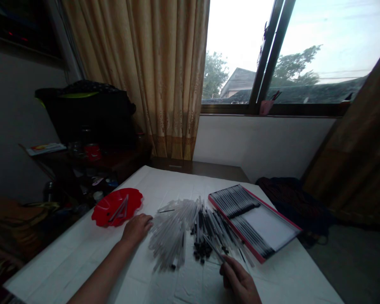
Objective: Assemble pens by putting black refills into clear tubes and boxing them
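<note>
My right hand [239,278] is closed around the near end of a slim grey pen [214,247], which points away to the left over a pile of dark-tipped pens [204,236]. My left hand [137,228] rests on the white table with nothing visible in it, its fingers loosely extended at the left edge of a heap of clear plastic tubes [171,232]. Beyond that hand sits a red scalloped plate [106,204] with a few clear pieces in it. To the right lies a shallow red-edged box [269,223] holding two groups of pens laid side by side.
The white-covered table [82,261] reaches back toward a brown cabinet [205,168] below the window. At left, a dark side table carries a red can [93,152] and a black covered object [88,114]. Dark cloth [291,202] lies beyond the right edge.
</note>
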A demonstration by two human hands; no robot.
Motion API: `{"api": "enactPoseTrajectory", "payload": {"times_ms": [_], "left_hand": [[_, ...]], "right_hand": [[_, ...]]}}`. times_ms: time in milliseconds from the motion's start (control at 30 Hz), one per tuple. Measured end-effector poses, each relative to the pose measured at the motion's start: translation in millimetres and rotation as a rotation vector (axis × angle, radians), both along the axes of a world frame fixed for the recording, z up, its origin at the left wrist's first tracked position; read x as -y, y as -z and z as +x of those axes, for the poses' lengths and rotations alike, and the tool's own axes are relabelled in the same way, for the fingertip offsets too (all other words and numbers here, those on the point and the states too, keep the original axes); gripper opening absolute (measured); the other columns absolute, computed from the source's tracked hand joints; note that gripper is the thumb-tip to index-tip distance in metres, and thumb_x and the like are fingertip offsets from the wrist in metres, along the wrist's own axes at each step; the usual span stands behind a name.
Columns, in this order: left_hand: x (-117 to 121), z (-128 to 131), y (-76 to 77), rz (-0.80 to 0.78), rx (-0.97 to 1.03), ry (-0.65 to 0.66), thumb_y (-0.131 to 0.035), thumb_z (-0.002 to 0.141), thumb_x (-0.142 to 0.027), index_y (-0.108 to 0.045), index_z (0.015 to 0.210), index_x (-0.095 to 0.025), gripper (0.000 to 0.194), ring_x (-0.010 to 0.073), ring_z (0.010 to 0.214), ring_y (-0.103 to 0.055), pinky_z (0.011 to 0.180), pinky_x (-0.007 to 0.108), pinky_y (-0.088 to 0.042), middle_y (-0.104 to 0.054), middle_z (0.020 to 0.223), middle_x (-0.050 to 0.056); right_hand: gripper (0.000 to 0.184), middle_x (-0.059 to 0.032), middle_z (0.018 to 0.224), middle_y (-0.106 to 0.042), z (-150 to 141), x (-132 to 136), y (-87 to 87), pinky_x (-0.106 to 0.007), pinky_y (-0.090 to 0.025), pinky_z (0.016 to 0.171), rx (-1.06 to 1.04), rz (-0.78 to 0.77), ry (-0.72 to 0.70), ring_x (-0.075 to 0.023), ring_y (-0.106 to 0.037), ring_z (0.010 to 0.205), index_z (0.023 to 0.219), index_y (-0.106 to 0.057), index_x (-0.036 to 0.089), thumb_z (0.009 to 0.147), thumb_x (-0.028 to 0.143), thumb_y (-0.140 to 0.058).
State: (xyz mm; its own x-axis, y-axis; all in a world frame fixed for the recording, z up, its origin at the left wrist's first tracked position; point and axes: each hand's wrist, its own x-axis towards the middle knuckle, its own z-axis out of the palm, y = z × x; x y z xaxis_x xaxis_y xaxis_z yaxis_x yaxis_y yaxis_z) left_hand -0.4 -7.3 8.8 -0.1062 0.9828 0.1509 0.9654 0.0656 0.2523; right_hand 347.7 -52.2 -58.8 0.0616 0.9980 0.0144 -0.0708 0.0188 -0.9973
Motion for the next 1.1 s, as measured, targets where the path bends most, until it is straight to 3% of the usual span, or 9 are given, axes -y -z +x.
{"api": "enactPoseTrajectory", "payload": {"times_ms": [200, 333, 467, 633, 767, 1100], "left_hand": [[3, 4, -6.6, -0.003, 0.071, -0.072, -0.055, 0.080, -0.026, -0.069, 0.092, -0.025, 0.018, 0.0210, 0.093, -0.063, 0.078, 0.029, -0.044, -0.071, 0.096, 0.004], [19, 4, -10.3, 0.019, 0.197, -0.086, -0.052, 0.081, -0.029, -0.065, 0.094, -0.025, 0.020, 0.0181, 0.082, -0.066, 0.072, 0.025, -0.046, -0.072, 0.088, 0.000], [45, 22, -4.4, 0.034, 0.347, -0.020, -0.051, 0.079, -0.035, -0.066, 0.099, -0.025, 0.027, 0.0181, 0.080, -0.067, 0.070, 0.024, -0.050, -0.074, 0.091, 0.000], [68, 68, 11.8, 0.056, 0.565, 0.202, -0.057, 0.078, -0.036, -0.072, 0.095, -0.027, 0.025, 0.0200, 0.089, -0.067, 0.079, 0.026, -0.051, -0.074, 0.097, 0.002], [71, 95, 21.5, 0.012, 0.687, 0.276, -0.057, 0.079, -0.029, -0.071, 0.096, -0.025, 0.023, 0.0179, 0.078, -0.067, 0.071, 0.025, -0.052, -0.073, 0.093, 0.003], [73, 104, 15.6, -0.045, 0.676, 0.277, -0.056, 0.080, -0.029, -0.071, 0.097, -0.022, 0.024, 0.0135, 0.060, -0.064, 0.060, 0.023, -0.051, -0.072, 0.089, 0.004]], "right_hand": [[0.054, -0.0022, 0.062, -0.063, 2, -2, 4.4, -0.026, -0.044, 0.049, 0.003, 0.009, -0.007, -0.0139, -0.052, 0.048, 0.089, -0.072, 0.018, 0.065, 0.066, -0.066], [0.053, -0.0024, 0.063, -0.064, 3, -3, 11.1, -0.026, -0.046, 0.051, 0.028, 0.042, -0.019, -0.0142, -0.055, 0.050, 0.090, -0.074, 0.018, 0.066, 0.065, -0.067], [0.051, -0.0039, 0.066, -0.068, 5, -5, 13.9, -0.025, -0.048, 0.049, 0.083, 0.090, -0.105, -0.0152, -0.057, 0.051, 0.095, -0.075, 0.020, 0.070, 0.063, -0.064], [0.038, -0.0089, 0.089, -0.074, 4, -3, 9.2, -0.031, -0.054, 0.076, 0.158, 0.228, -0.202, -0.0247, -0.068, 0.084, 0.089, -0.076, 0.024, 0.075, 0.056, -0.063], [0.035, -0.0089, 0.088, -0.074, 2, 0, 7.4, -0.030, -0.054, 0.077, 0.196, 0.273, -0.221, -0.0239, -0.068, 0.086, 0.091, -0.075, 0.024, 0.080, 0.053, -0.060], [0.024, -0.0076, 0.087, -0.072, 1, 4, 2.7, -0.029, -0.052, 0.077, 0.297, 0.310, -0.271, -0.0218, -0.067, 0.084, 0.092, -0.074, 0.023, 0.084, 0.039, -0.058]]}}
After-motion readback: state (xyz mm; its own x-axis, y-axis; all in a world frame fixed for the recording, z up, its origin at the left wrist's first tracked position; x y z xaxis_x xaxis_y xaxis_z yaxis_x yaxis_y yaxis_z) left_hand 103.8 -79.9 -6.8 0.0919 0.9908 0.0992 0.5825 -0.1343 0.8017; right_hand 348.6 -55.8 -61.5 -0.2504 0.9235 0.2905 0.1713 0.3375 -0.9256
